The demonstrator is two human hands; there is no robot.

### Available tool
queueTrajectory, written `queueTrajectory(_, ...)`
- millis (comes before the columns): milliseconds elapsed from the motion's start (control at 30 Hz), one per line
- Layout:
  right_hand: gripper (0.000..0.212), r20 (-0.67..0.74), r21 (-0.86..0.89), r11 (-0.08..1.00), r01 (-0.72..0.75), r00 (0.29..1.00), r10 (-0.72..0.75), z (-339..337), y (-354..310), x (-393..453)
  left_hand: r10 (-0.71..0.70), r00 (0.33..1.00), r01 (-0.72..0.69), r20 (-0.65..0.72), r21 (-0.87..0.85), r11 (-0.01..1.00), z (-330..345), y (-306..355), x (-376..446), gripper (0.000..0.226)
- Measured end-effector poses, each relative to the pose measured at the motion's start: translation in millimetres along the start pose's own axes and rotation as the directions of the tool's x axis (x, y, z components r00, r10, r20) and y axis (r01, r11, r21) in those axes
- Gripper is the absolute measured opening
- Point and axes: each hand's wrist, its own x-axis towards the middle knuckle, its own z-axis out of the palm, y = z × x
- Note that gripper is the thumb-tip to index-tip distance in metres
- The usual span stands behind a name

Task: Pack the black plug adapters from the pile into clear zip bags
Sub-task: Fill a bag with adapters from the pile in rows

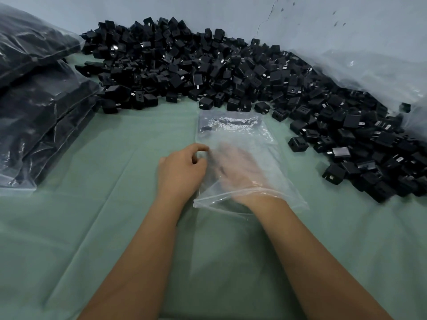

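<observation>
With the right hand (235, 167) inside the clear zip bag (242, 139), fingers blurred and grip indeterminate, and the left hand (182, 167) pinching its 9 o'clock edge, spread the mouth fully before drawing adapters from the pile (208, 65) at 12 o'clock.

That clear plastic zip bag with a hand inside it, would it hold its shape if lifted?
Probably not. The clear zip bag looks thin and wrinkled, lying flat on the green cloth, so it would likely droop. Its glossy film may be slippery; the left hand pinches its edge while the right hand sits inside.
</observation>
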Motion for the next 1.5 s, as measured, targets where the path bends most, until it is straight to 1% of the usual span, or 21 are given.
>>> queueTrajectory(67, 0.031, -0.012, -0.017, 0.999, 0.036, 0.999, -0.036, -4.7, -3.6, -33.5, 0.016, 1.0, -0.016, 0.002, 0.015, 1.0, -0.2, -0.2, -0.7, 0.035)
queueTrajectory(167, 0.03, -0.071, -0.144, 0.953, 0.266, 0.958, -0.278, -20.8, -9.8, -79.5, 0.046, 0.999, -0.046, -0.006, 0.015, 0.999, 0.3, -2.2, -1.9, 0.035)
queueTrajectory(200, 0.027, -0.188, -0.154, 0.935, 0.32, 0.919, -0.346, -26.0, -7.5, -90.0, 0.051, 0.999, -0.051, -0.012, 0.021, 0.998, 0.3, -3.1, -1.6, 0.034)
queueTrajectory(267, 0.028, -0.519, -0.187, 0.914, 0.36, 0.754, -0.403, -33.3, 4.1, -103.3, 0.053, 0.998, -0.053, -0.022, 0.029, 0.998, 0.5, -4.6, -1.2, 0.033)
queueTrajectory(333, 0.027, -0.711, -0.078, 0.949, 0.306, 0.65, -0.268, -42.6, 19.1, -108.9, 0.045, 0.999, -0.045, -0.028, 0.014, 0.999, 1.2, -5.8, -2.0, 0.033)
queueTrajectory(400, 0.024, -0.79, 0.176, 0.968, 0.177, 0.612, 0.032, -49.8, 38.4, -107.6, 0.037, 0.999, -0.037, -0.034, -0.004, 0.999, 1.7, -6.5, -2.6, 0.032)
queueTrajectory(467, 0.036, -0.694, 0.43, 0.897, -0.101, 0.599, 0.4, -55.5, 59.3, -100.4, 0.048, 0.997, -0.049, -0.062, -0.011, 0.999, 1.3, -6.2, -2.7, 0.029)
queueTrajectory(500, 0.044, -0.606, 0.459, 0.84, -0.289, 0.59, 0.533, -54.7, 70.6, -96.7, 0.07, 0.993, -0.071, -0.093, -0.01, 0.997, 1.0, -5.9, -2.6, 0.028)
queueTrajectory(567, 0.054, -0.408, 0.329, 0.717, -0.614, 0.592, 0.694, -48.6, 89.1, -93.5, 0.103, 0.981, -0.121, -0.163, -0.106, 0.987, -0.2, -4.8, -3.5, 0.027)
queueTrajectory(633, 0.052, -0.275, 0.203, 0.675, -0.71, 0.62, 0.735, -39.8, 93.2, -94.3, 0.097, 0.985, -0.144, -0.142, -0.376, 0.916, -4.1, -1.1, -8.9, 0.026)
queueTrajectory(700, 0.048, -0.296, 0.133, 0.752, -0.646, 0.698, 0.652, -27.2, 91.3, -94.4, 0.187, 0.982, -0.173, -0.034, -0.561, 0.809, -9.2, 3.6, -14.6, 0.022)
queueTrajectory(767, 0.048, -0.332, 0.134, 0.842, -0.523, 0.776, 0.535, -20.5, 88.4, -92.5, 0.299, 0.95, -0.185, 0.092, -0.606, 0.774, -11.6, 7.6, -18.5, 0.022)
queueTrajectory(867, 0.056, -0.281, 0.241, 0.897, -0.371, 0.858, 0.43, -19.7, 90.0, -91.0, 0.347, 0.894, -0.141, 0.282, -0.559, 0.817, -8.9, 10.6, -19.3, 0.026)
queueTrajectory(933, 0.059, -0.259, 0.293, 0.897, -0.331, 0.875, 0.408, -18.4, 92.6, -92.5, 0.321, 0.862, -0.131, 0.393, -0.439, 0.889, -4.4, 8.9, -18.7, 0.031)
queueTrajectory(1000, 0.06, -0.287, 0.316, 0.897, -0.31, 0.869, 0.402, -16.3, 94.7, -93.2, 0.302, 0.838, -0.148, 0.455, -0.343, 0.928, -2.0, 5.4, -17.2, 0.049)
queueTrajectory(1067, 0.061, -0.313, 0.335, 0.891, -0.308, 0.855, 0.413, -15.4, 95.9, -93.4, 0.312, 0.809, -0.162, 0.498, -0.321, 0.933, -1.7, 3.3, -15.1, 0.069)
queueTrajectory(1133, 0.058, -0.329, 0.359, 0.881, -0.307, 0.842, 0.428, -14.9, 96.7, -92.9, 0.344, 0.767, -0.199, 0.541, -0.31, 0.93, -2.8, 2.0, -13.2, 0.077)
queueTrajectory(1233, 0.051, -0.334, 0.459, 0.832, -0.313, 0.807, 0.487, -15.6, 94.7, -92.3, 0.382, 0.721, -0.308, 0.578, -0.227, 0.924, -4.2, 1.8, -11.5, 0.077)
queueTrajectory(1367, 0.037, -0.341, 0.595, 0.729, -0.338, 0.715, 0.61, -17.1, 89.7, -93.4, 0.384, 0.684, -0.378, 0.621, -0.149, 0.914, -6.9, 3.5, -10.2, 0.076)
queueTrajectory(1467, 0.02, -0.321, 0.787, 0.572, -0.23, 0.64, 0.698, -28.7, 78.5, -89.7, 0.369, 0.675, -0.4, 0.639, -0.103, 0.911, -7.1, 3.3, -10.7, 0.068)
queueTrajectory(1500, 0.018, -0.345, 0.807, 0.565, -0.173, 0.639, 0.688, -35.3, 71.3, -87.7, 0.363, 0.685, -0.383, 0.631, -0.112, 0.917, -6.1, 2.8, -10.2, 0.059)
